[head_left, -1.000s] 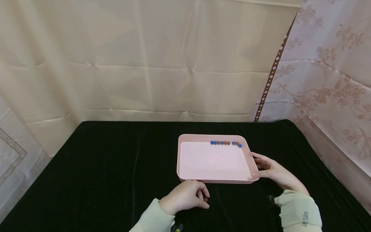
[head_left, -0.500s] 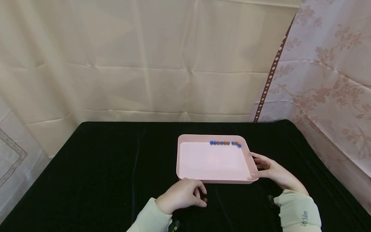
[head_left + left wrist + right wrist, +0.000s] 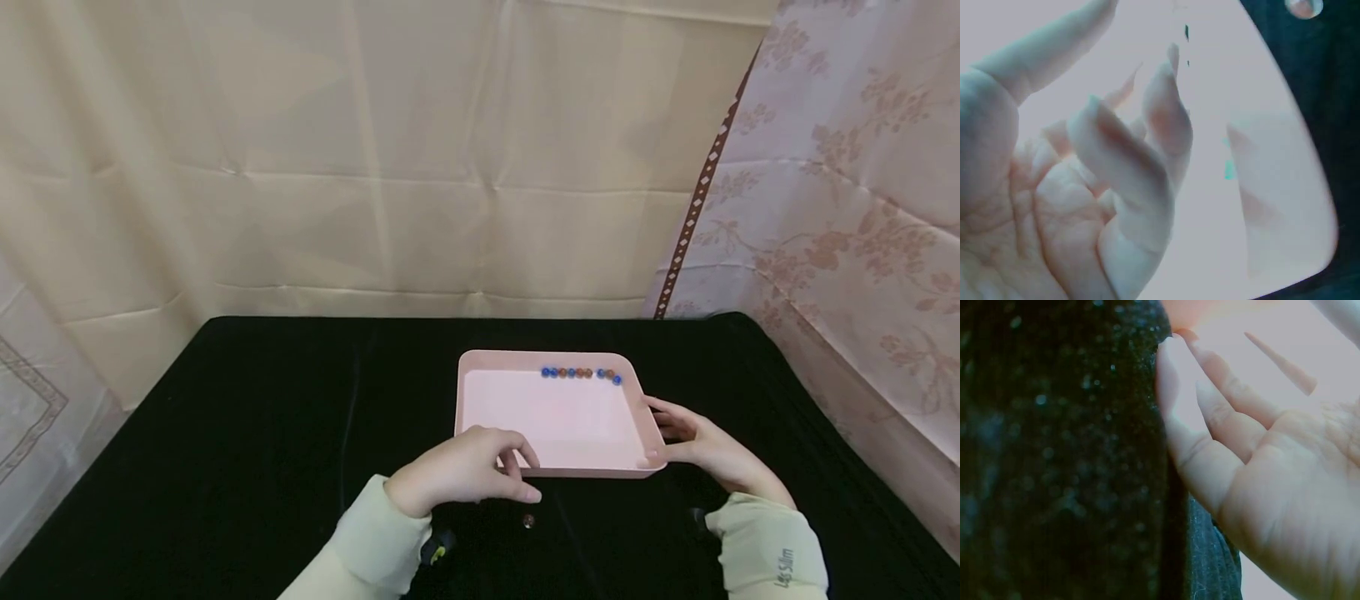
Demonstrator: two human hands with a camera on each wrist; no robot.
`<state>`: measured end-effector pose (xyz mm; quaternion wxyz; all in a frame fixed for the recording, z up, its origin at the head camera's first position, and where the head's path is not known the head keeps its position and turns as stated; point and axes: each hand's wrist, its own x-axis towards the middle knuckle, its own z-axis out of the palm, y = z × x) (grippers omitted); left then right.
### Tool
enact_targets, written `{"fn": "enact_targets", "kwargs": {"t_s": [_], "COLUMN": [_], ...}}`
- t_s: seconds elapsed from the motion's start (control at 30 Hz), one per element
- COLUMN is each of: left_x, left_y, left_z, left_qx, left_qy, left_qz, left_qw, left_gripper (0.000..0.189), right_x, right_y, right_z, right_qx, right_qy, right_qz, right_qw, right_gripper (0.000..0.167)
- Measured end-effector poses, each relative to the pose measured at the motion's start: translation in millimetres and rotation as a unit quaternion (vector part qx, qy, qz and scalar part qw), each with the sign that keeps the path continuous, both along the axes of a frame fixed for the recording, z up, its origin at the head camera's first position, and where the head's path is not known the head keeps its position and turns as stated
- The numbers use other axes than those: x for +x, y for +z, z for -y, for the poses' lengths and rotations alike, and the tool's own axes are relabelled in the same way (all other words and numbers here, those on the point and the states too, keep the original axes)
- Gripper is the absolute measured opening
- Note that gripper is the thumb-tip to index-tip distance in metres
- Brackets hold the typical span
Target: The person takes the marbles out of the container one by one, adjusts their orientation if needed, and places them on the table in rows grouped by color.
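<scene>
In the head view, my left hand (image 3: 465,468) hovers over the tray's front left edge, thumb and fingers spread, with nothing between them. A brown glass marble (image 3: 528,521) lies on the black cloth just below its fingertips; in the left wrist view this marble (image 3: 1305,6) shows at the top right. My right hand (image 3: 708,446) grips the right side of the shallow pink tray (image 3: 555,433), with the thumb at the front right corner and the fingers along the outer wall. A row of blue and brown marbles (image 3: 572,372) lines the tray's far wall toward the right.
Black cloth (image 3: 262,450) covers the table around the tray. Behind it hangs a cream curtain (image 3: 337,167), and a floral curtain (image 3: 862,208) drapes along the right side.
My left hand has let go of the brown marble, lifted and shifted away toward the tray, its fingers opening. The marble stays on the cloth. My right hand keeps its place.
</scene>
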<state>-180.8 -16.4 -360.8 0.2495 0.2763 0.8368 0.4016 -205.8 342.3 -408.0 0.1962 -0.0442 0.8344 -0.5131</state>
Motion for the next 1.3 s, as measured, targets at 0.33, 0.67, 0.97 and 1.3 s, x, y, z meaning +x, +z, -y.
{"fn": "enact_targets", "kwargs": {"t_s": [0.33,0.67,0.97,1.3], "left_x": [-36.5,-66.3,-80.6,-97.9], "left_y": [32.8,34.6,21.1,7.1], "left_z": [-9.3,-33.7,-51.1,-59.0], "left_qx": [-0.019,0.011,0.080,0.115], "left_qy": [0.021,0.057,0.135,0.178], "left_qz": [-0.033,-0.016,-0.002,-0.013], "left_qw": [0.9990,0.9982,0.9877,0.9771], "left_gripper": [0.029,0.032,0.032,0.025], "right_x": [0.6,0.1,-0.2,-0.4], "right_y": [-0.6,0.3,-1.8,-2.3], "right_z": [1,0,-1,-1], "right_qx": [-0.003,0.012,0.003,-0.005], "right_qy": [0.005,-0.004,0.000,-0.001], "right_qz": [0.000,0.013,0.012,0.013], "right_qw": [1.0000,0.9998,0.9999,0.9999], "right_gripper": [0.084,0.086,0.085,0.085]}}
